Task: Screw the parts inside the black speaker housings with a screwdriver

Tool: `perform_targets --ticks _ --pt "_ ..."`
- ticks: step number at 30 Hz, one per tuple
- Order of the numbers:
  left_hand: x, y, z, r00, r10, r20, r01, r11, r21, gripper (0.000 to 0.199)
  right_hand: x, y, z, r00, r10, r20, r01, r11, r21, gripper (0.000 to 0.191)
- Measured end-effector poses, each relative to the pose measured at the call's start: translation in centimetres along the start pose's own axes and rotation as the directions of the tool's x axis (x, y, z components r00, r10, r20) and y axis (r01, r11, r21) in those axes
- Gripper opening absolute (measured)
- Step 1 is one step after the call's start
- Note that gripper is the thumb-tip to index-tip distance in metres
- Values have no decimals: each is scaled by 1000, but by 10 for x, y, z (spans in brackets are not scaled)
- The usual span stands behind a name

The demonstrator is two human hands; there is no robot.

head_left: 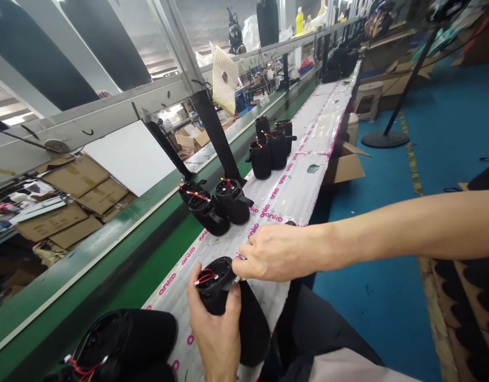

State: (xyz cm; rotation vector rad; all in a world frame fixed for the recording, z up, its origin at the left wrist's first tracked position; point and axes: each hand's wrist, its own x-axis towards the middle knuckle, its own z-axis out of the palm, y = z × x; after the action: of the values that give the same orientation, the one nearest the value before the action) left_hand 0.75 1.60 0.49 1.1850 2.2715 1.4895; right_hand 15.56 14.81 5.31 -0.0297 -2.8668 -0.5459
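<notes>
My left hand (pixel 215 331) is wrapped round a black cylindrical housing (pixel 213 297), thumb and fingers on opposite sides. Red wires with a white connector show inside its open top. At the right of its rim, my right hand (pixel 270 253) is closed, fingertips pinched on something I cannot make out; a bit of yellow shows there. Another black cylinder (pixel 252 323) lies tilted against the held one, on the right. Two large black housings, one with red wires (pixel 127 337), are at the lower left.
Several black housings (pixel 233 204) with wires stand along the white-wrapped bench strip (pixel 284 204), and several more farther back. The green conveyor (pixel 120 254) runs at left, under a metal frame (pixel 109 114). Cartons and a stand base (pixel 385 139) are on the blue floor.
</notes>
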Motion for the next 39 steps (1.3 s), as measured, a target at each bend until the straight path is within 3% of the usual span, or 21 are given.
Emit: perform_targets --ticks 8,13,17,22,29,33,35,39 --pt "-3 6 5 996 -36 -79 44 995 94 75 0 -6 -9 999 47 0 -47 999 10 10" --pt "-4 1 4 996 36 -83 -32 998 53 76 2 -1 0 1000 23 4 -23 998 63 10" --pt "0 -7 -2 998 65 -19 -66 996 -57 72 5 4 24 994 10 -104 4 992 126 17" --pt "-1 -8 -2 998 47 -32 -50 993 -108 71 5 6 49 960 -17 -280 51 992 113 27" --pt "4 -15 0 997 73 -12 -74 982 -175 68 3 10 61 925 -43 -379 89 990 106 28" --pt "13 -35 -3 999 -4 -49 -8 967 -256 67 4 9 60 866 -33 -500 127 980 155 25" --pt "15 -42 -5 996 -39 -75 18 964 -266 69 4 8 56 875 27 -483 76 978 192 21" --pt "11 -37 -6 997 -14 -79 -5 971 -239 74 5 3 41 969 63 -240 -26 987 157 18"
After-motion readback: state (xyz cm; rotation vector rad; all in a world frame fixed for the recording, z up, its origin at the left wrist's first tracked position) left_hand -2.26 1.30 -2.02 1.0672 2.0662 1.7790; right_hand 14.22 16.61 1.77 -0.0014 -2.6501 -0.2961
